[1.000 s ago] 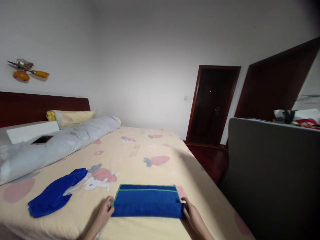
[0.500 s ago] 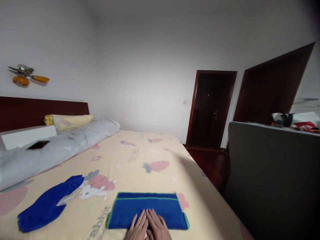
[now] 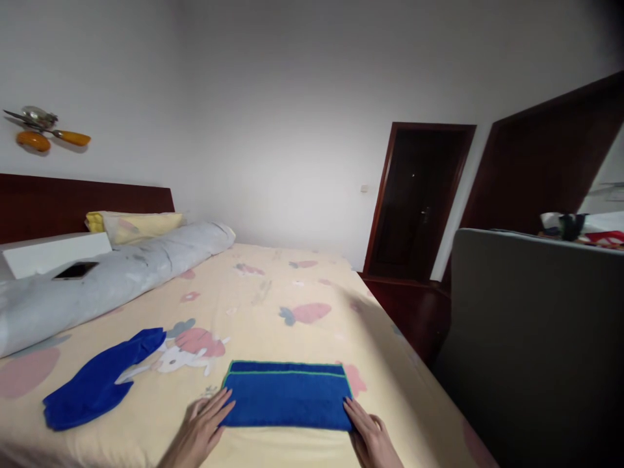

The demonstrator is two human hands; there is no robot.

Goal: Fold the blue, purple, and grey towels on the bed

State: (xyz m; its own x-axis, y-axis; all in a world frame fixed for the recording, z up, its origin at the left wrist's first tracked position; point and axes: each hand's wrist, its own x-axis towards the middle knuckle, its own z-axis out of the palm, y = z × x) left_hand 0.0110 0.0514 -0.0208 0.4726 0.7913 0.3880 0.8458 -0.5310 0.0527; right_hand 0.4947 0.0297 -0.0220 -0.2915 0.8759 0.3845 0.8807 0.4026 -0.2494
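A blue cloth with green edging (image 3: 288, 398) lies folded into a flat rectangle on the bed. My left hand (image 3: 205, 426) touches its left edge, fingers extended and resting on the fabric. At the right edge, my right hand (image 3: 368, 426) lies with its fingertips on the cloth, the fingers likewise extended. Neither hand grips anything. A second, darker blue cloth item (image 3: 100, 383), loosely crumpled, is on the sheet to the left of my left hand.
The bed's patterned sheet (image 3: 263, 299) stretches ahead. A grey rolled quilt (image 3: 146, 263) carries a phone (image 3: 77, 270) beside a white box (image 3: 58, 253). Behind them is a yellow pillow (image 3: 146, 227). A grey panel (image 3: 531, 338) stands at the right.
My hands have moved apart from the middle of the folded cloth to its left and right edges. The view has shifted slightly.
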